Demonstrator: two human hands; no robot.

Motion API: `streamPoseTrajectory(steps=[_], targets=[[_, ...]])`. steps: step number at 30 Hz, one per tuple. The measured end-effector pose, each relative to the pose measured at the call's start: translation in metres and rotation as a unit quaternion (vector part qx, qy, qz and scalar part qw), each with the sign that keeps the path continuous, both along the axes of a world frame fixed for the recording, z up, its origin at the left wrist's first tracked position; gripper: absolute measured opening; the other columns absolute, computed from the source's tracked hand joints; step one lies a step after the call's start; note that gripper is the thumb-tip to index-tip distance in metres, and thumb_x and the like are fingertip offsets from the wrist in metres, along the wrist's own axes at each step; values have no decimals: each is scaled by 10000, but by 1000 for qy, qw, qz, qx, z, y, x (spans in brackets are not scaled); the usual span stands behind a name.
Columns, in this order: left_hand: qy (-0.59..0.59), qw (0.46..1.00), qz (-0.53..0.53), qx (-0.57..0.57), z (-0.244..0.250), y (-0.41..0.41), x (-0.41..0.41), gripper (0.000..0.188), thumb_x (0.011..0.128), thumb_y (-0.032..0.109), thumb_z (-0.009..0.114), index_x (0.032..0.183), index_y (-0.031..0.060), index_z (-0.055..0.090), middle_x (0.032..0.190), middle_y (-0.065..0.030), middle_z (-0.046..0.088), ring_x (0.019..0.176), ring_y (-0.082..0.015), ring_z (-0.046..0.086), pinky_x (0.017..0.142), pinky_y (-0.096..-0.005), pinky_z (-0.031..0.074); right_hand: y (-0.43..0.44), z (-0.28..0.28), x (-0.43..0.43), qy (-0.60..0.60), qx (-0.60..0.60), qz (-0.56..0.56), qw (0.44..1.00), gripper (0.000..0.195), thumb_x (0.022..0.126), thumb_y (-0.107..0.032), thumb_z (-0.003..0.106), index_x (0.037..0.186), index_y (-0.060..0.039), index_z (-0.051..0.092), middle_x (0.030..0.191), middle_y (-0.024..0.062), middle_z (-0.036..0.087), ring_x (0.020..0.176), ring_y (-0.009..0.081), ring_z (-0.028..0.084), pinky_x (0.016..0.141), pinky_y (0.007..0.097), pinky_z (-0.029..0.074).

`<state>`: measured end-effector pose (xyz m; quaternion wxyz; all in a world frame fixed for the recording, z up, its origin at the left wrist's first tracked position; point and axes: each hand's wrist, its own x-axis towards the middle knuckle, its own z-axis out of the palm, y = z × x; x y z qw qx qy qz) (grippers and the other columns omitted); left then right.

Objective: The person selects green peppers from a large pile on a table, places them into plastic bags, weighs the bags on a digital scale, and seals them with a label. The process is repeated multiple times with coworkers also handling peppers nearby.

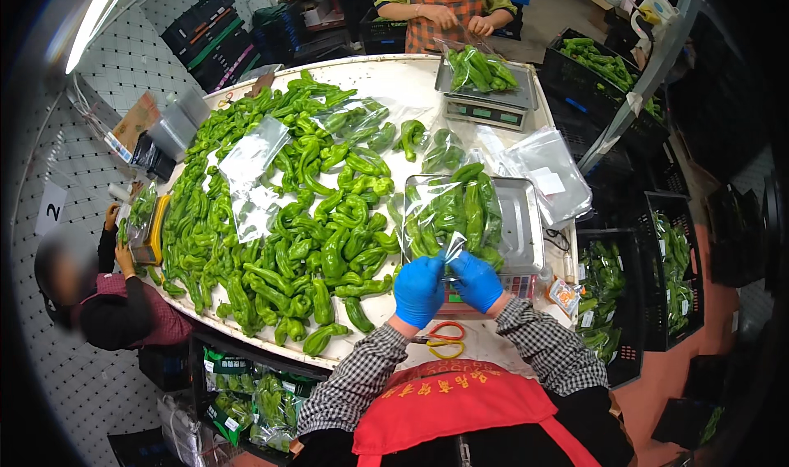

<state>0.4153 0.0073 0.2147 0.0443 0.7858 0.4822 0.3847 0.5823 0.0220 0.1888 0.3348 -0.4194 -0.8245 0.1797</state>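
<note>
A clear plastic bag of green peppers [471,211] lies on the steel pan [523,220] of the scale in front of me. My left hand [419,291], in a blue glove, pinches the near end of this bag. My right hand [478,280], gloved the same way, grips that end too, close beside the left. Gathered film sticks up between the fingers; the exact finger hold is partly hidden. Below my hands lie scissors [447,340] with red and yellow handles. Loose green peppers [308,239] cover the white table [382,72] to my left.
Empty clear bags [545,174] lie right of the pan, and more film [249,171] rests on the peppers. A second scale [484,117] holds a bag before a co-worker's hands [459,20]. Another person [132,306] works at the left. Black crates [616,374] of bagged peppers flank the table.
</note>
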Motion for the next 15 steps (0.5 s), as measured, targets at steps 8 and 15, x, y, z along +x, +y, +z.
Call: streamPoseTrajectory(steps=[8, 15], targets=[[-81, 993, -67, 45, 6, -1, 7, 333, 733, -24, 647, 1037, 107, 613, 770, -101, 569, 684, -322, 572, 595, -417, 451, 21, 21, -25, -112, -57, -46, 991, 667, 842, -230, 626, 1477, -196, 424, 868, 140, 616, 741, 316, 650, 630, 443, 515], [-13, 1000, -14, 24, 6, -3, -1, 287, 785, 52, 696, 1058, 112, 632, 755, -103, 555, 668, -311, 558, 581, -411, 435, 2, -1, -12, -39, 50, -85, 994, 657, 775, -109, 670, 1409, -137, 500, 1048, 151, 647, 915, 335, 637, 770, 436, 526]])
